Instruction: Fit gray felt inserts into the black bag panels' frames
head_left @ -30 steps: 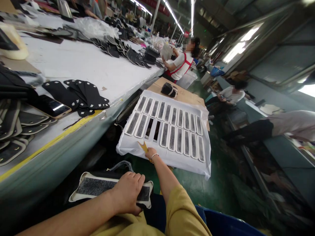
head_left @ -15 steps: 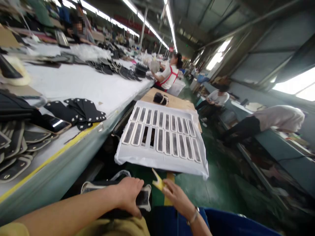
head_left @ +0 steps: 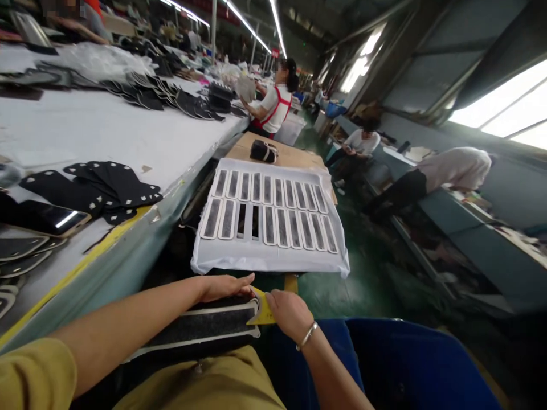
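Observation:
Across my lap lies a black panel with a pale edging [head_left: 205,324], its rounded end toward the right. My left hand [head_left: 222,286] rests along its far edge, one finger stretched out and the others bent down by the rounded corner. My right hand [head_left: 290,313] is closed on a flat yellow tool with a notched end [head_left: 262,308]. The notched end lies against the panel's right end, close to my left fingertips. Part of the panel is hidden by my left forearm.
Ahead stands a white-covered board [head_left: 222,259] bearing two rows of black, pale-edged strips. On its far side is a rolled black bundle [head_left: 264,151]. The long white table [head_left: 179,134] holds black pieces [head_left: 98,185] and a phone [head_left: 47,219]. A blue bin [head_left: 410,353] stands right; several people work nearby.
My left hand has moved from on top of the panel to its far edge. My right hand has brought the yellow tool left and down against the panel's end. The view has shifted.

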Motion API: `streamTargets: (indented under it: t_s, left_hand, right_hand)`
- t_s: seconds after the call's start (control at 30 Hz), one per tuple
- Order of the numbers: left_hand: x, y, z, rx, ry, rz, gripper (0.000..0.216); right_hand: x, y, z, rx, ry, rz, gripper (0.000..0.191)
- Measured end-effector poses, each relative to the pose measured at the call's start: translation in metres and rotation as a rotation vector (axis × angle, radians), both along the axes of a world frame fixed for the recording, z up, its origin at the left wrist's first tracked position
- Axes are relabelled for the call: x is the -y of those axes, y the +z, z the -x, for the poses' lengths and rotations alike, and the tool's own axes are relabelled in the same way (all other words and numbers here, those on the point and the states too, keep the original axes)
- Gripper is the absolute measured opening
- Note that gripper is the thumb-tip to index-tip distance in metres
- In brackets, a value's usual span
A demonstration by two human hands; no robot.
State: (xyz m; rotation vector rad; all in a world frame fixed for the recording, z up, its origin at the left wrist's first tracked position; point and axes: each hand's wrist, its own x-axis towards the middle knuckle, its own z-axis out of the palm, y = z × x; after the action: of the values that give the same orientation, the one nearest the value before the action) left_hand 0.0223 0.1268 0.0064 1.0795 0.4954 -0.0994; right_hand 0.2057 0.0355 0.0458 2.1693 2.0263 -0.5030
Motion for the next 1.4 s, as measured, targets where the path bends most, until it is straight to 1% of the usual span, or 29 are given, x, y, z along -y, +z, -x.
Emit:
streamTargets:
  t_s: [0.07, 0.13, 0.17, 0.3, 0.4, 0.5, 0.6, 0.7, 0.9, 1.03, 1.13, 1.23, 1.4]
  left_hand:
    - [-0.002, -0.002, -0.003, -0.029, -0.055, 0.066, 0.070]
    - [-0.004, -0.005, -0.006, -0.079, -0.061, 0.102, 0.074]
    - [-0.005, -0.008, -0.007, -0.107, -0.030, 0.104, 0.075]
    - [-0.009, -0.018, -0.012, -0.215, 0.172, 0.139, 0.082]
    - [-0.008, -0.022, -0.017, -0.195, 0.186, 0.197, 0.080]
    - [-0.005, -0.022, -0.023, -0.189, 0.211, 0.150, 0.069]
    - [-0.002, -0.021, -0.026, -0.209, 0.238, 0.093, 0.049]
    - [-0.001, -0.020, -0.023, -0.196, 0.232, 0.102, 0.039]
    - [0.000, -0.018, -0.017, -0.158, 0.201, 0.150, 0.039]
    - [0.003, -0.017, -0.016, -0.147, 0.193, 0.151, 0.038]
    - [0.004, -0.015, -0.014, -0.140, 0.197, 0.113, 0.039]
    - [0.005, -0.012, -0.012, -0.166, 0.213, 0.039, 0.043]
    - [0.006, -0.004, -0.011, -0.216, 0.185, -0.070, 0.048]
  right_hand:
    - [0.001, -0.004, 0.002, 0.025, -0.041, -0.012, 0.048]
    - [0.005, -0.009, 0.004, 0.065, -0.063, -0.045, 0.051]
    - [0.007, -0.011, 0.006, 0.084, -0.067, -0.071, 0.052]
    - [0.010, -0.014, 0.013, 0.120, -0.059, -0.143, 0.051]
    - [0.010, -0.014, 0.015, 0.122, -0.050, -0.151, 0.050]
    - [0.009, -0.015, 0.014, 0.128, -0.015, -0.170, 0.048]
    - [0.009, -0.019, 0.011, 0.129, 0.035, -0.205, 0.048]
    - [0.008, -0.024, 0.009, 0.117, 0.064, -0.227, 0.048]
    - [0.009, -0.028, 0.008, 0.071, 0.078, -0.248, 0.048]
    - [0.010, -0.029, 0.007, 0.056, 0.088, -0.249, 0.047]
    - [0.009, -0.029, 0.005, 0.046, 0.126, -0.230, 0.047]
    - [0.005, -0.029, 0.003, 0.042, 0.173, -0.235, 0.046]
    - [0.003, -0.029, 0.002, 0.039, 0.212, -0.254, 0.043]
